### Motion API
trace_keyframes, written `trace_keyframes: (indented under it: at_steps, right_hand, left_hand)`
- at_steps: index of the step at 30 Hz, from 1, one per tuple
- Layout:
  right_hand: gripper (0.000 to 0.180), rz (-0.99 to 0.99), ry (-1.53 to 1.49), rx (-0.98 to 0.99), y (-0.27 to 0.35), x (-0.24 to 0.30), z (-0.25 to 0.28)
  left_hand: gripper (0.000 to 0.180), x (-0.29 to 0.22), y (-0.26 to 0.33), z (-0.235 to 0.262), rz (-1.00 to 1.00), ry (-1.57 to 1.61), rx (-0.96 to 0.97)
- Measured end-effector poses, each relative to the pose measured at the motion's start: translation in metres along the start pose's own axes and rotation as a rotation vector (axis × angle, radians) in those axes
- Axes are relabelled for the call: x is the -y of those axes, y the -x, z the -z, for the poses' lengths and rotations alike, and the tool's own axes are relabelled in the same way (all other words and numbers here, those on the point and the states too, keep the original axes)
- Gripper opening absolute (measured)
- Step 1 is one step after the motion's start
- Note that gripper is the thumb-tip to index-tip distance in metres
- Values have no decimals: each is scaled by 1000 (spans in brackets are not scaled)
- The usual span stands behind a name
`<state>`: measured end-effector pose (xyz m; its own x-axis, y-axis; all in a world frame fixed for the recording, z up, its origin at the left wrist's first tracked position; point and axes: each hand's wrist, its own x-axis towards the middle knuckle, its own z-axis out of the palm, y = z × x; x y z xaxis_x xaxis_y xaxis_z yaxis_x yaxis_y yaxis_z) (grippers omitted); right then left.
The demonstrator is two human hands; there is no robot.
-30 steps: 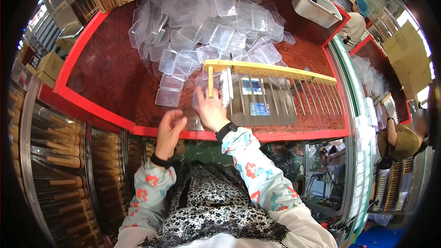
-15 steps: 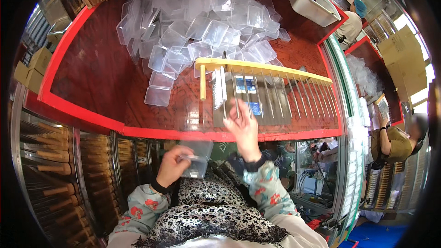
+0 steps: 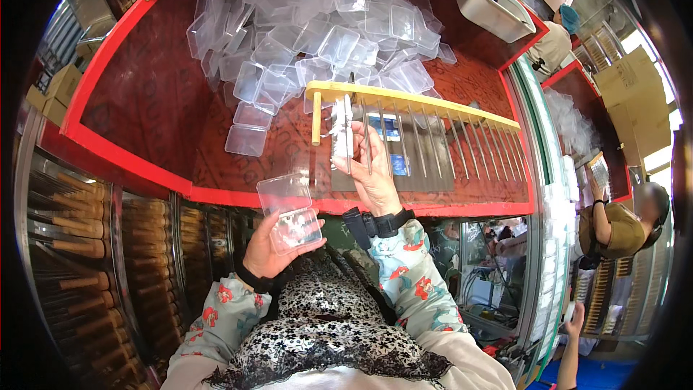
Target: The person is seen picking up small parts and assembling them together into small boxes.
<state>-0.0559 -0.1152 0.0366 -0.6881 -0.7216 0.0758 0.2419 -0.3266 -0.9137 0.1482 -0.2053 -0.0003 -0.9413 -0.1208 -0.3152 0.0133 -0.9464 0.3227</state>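
Observation:
My left hand holds a small hinged clear plastic box in front of the table edge. Its lid is up, and white bits show in the lower half, too blurred to name. My right hand reaches up to the wooden rack with the row of metal rods. Its thumb and fingers close round the stack of thin white pieces hanging at the first rod. Some of the fingers pass behind a rod. The kind of the white pieces cannot be made out.
A big heap of clear plastic boxes covers the back of the red-edged table. A dark mat lies beneath the rods. At the far right stands a white bin. Wooden-handled racks fill the lower left. Other people work at right.
My right hand has moved up and left from in front of the rods onto the white stack. The box in my left hand has come into clear view, tilted toward me with its lid up.

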Motion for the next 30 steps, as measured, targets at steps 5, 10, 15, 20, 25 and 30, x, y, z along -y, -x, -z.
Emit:
trace_keyframes:
  at_steps: [5, 10, 15, 20, 25, 30]
  right_hand:
    - [62, 8, -52, 28, 8, 4, 1]
    - [58, 201, 425, -33, 23, -9, -8]
    - [56, 327, 562, 39, 87, -14, -6]
    - [59, 238, 913, 150, 93, -2, -8]
    - [43, 145, 716, -100, 76, -11, -1]
    - [22, -92, -455, -133, 23, 9, -22]
  left_hand:
    - [44, 8, -8, -13, -20, 6, -41]
    - [55, 10, -23, -9, -16, 161, -43]
    - [50, 21, -39, -23, -34, 241, 58]
    - [62, 30, -42, -6, 21, 270, 102]
    - [63, 22, -40, -14, 18, 212, 37]
    - [59, 14, -33, -21, 15, 214, 13]
